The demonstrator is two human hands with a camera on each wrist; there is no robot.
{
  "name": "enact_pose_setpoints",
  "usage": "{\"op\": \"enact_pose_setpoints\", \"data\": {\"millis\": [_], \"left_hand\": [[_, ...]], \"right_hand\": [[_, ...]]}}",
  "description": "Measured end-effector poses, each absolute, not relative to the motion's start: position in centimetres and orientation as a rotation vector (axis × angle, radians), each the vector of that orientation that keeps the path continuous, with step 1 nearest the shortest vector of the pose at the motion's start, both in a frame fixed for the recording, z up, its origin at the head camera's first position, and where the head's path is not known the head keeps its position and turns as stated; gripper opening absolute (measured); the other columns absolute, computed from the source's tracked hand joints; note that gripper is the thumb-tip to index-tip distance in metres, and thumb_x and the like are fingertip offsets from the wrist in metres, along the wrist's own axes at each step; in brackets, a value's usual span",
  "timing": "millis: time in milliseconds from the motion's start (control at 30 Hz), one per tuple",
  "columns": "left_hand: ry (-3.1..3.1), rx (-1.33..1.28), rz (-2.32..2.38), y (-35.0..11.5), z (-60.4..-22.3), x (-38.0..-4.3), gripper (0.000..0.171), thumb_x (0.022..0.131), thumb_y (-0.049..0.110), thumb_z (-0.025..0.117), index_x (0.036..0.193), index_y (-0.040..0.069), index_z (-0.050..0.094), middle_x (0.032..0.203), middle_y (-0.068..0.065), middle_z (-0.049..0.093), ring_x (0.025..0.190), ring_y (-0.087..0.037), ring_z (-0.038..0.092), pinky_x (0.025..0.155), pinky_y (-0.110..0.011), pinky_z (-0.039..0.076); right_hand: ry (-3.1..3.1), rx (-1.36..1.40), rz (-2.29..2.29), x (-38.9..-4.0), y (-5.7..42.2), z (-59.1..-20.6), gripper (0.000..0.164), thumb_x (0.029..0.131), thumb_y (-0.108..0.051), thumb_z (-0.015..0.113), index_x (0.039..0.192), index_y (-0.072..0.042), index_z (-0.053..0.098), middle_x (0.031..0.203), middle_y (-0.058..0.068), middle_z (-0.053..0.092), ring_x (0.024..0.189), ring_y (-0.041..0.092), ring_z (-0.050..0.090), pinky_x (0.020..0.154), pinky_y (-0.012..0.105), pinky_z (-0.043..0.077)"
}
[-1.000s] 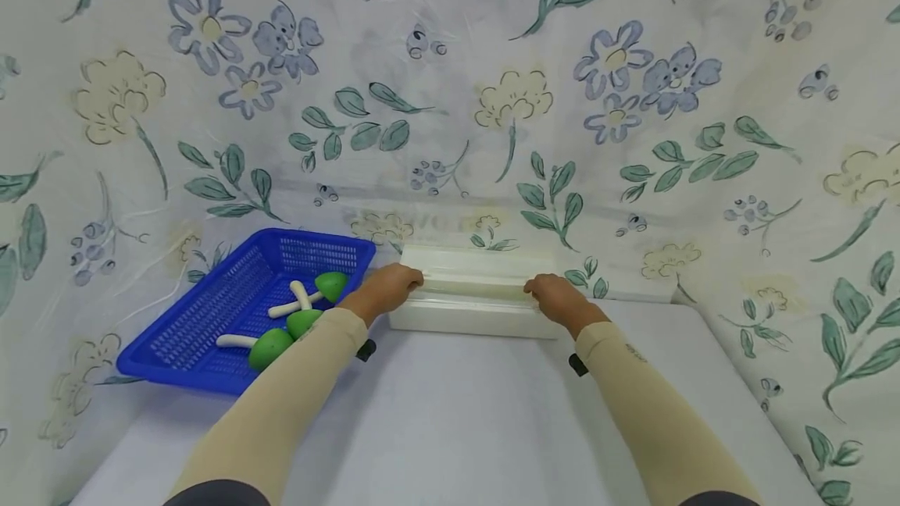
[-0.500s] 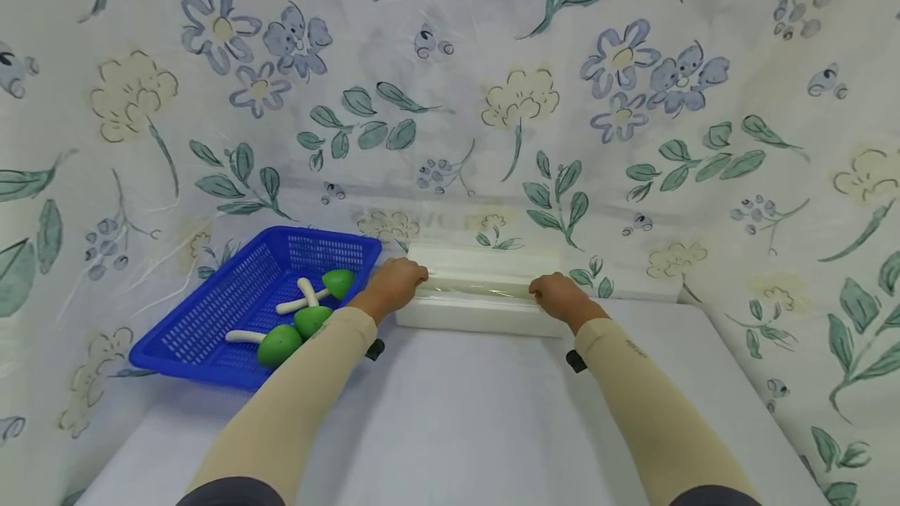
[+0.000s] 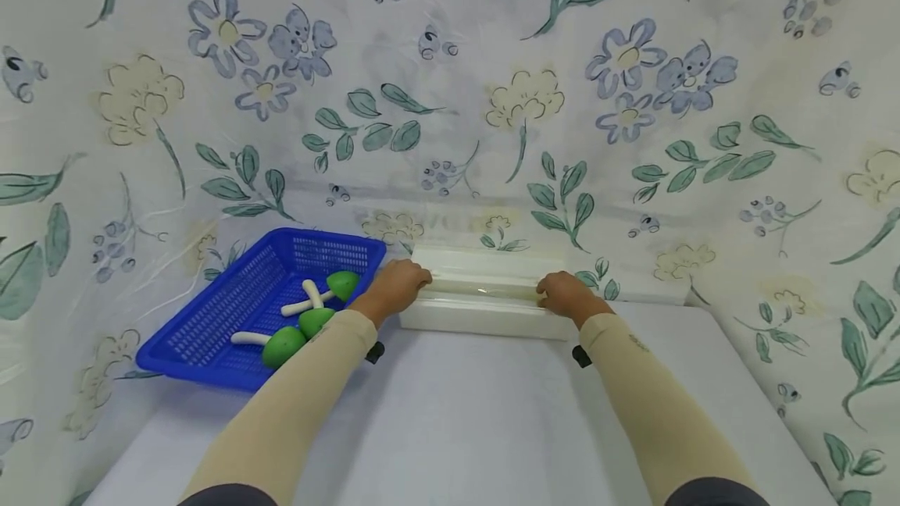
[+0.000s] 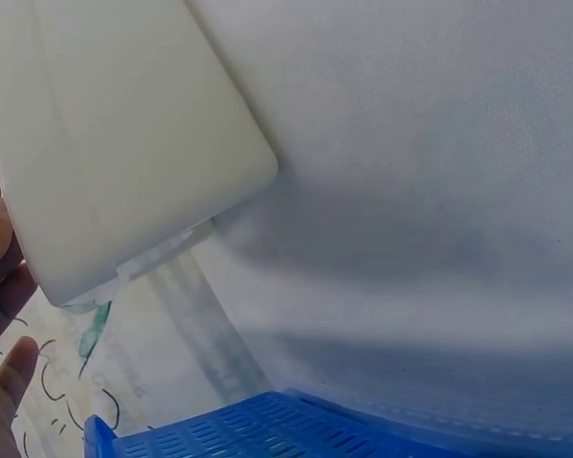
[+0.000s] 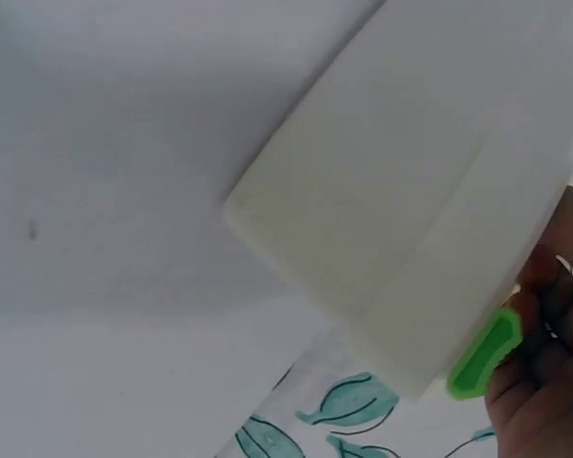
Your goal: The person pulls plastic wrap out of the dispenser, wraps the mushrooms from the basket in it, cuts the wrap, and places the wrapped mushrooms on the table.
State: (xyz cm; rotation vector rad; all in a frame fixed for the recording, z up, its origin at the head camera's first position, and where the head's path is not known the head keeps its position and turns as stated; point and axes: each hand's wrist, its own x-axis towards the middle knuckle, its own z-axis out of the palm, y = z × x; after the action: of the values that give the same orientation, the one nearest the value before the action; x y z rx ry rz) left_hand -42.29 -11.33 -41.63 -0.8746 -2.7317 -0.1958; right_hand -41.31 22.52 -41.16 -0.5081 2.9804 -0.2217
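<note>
A long white box [image 3: 485, 322] stands at the back of the table, its lid [image 3: 485, 262] raised behind it. A pale roll of cling film [image 3: 485, 287] lies lengthwise along its opening, with a shiny clear sheet on it. My left hand [image 3: 395, 287] holds the roll's left end, and my right hand [image 3: 571, 297] holds the right end, fingers curled. The exact grip is partly hidden. In the left wrist view, fingers [image 4: 0, 239] lie beside the box's end. A green plastic piece [image 5: 485, 353] shows beside the right fingers at the other end.
Left of the box sits a blue plastic basket [image 3: 211, 315], with three green-capped, white-stemmed mushroom shapes [image 3: 283, 346] in it. A floral sheet [image 3: 450, 84] rises behind the white table [image 3: 478, 420], close to the box's back, and also at the right.
The head view has shifted slightly. The roll appears to sit a little lower in the box. Both hands stay at its ends.
</note>
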Motion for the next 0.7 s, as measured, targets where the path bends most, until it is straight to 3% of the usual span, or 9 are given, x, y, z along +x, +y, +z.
{"op": "enact_pose_setpoints", "data": {"millis": [100,233,600,700], "left_hand": [[-2.736,-0.899,-0.186,-11.1,-41.9,-42.4,0.018,0.097,0.007,0.058,0.106,0.009,0.074,0.093,-0.005,0.070,0.089,-0.024,0.063,0.088,-0.042,0.048],[-2.727,-0.914,-0.185,-11.1,-42.0,-42.5,0.018,0.097,0.008,0.058,0.106,0.009,0.073,0.094,-0.006,0.070,0.090,-0.024,0.064,0.088,-0.041,0.048],[-2.759,-0.875,-0.144,-11.7,-42.2,-42.5,0.018,0.098,0.009,0.058,0.106,0.011,0.073,0.095,-0.004,0.070,0.092,-0.023,0.063,0.091,-0.041,0.047],[-2.767,-0.887,-0.143,-11.6,-42.3,-42.4,0.018,0.098,0.009,0.058,0.106,0.011,0.073,0.094,-0.004,0.070,0.091,-0.023,0.063,0.091,-0.041,0.047]], "right_hand": [[2.982,-0.465,-0.184,-41.5,22.7,-41.1,0.011,0.094,-0.010,0.063,0.097,-0.005,0.072,0.095,0.006,0.066,0.090,0.022,0.060,0.081,0.036,0.049],[2.973,-0.444,-0.225,-41.5,22.8,-40.8,0.020,0.093,-0.002,0.054,0.077,-0.007,0.066,0.074,0.004,0.056,0.072,0.019,0.050,0.068,0.034,0.044],[2.945,-0.467,-0.344,-41.4,22.8,-41.5,0.013,0.095,-0.007,0.053,0.084,-0.009,0.060,0.077,0.003,0.057,0.070,0.020,0.052,0.063,0.033,0.045],[2.950,-0.486,-0.388,-41.4,23.0,-41.9,0.005,0.094,-0.006,0.058,0.095,-0.007,0.063,0.084,0.004,0.061,0.076,0.020,0.056,0.068,0.035,0.048]]}}
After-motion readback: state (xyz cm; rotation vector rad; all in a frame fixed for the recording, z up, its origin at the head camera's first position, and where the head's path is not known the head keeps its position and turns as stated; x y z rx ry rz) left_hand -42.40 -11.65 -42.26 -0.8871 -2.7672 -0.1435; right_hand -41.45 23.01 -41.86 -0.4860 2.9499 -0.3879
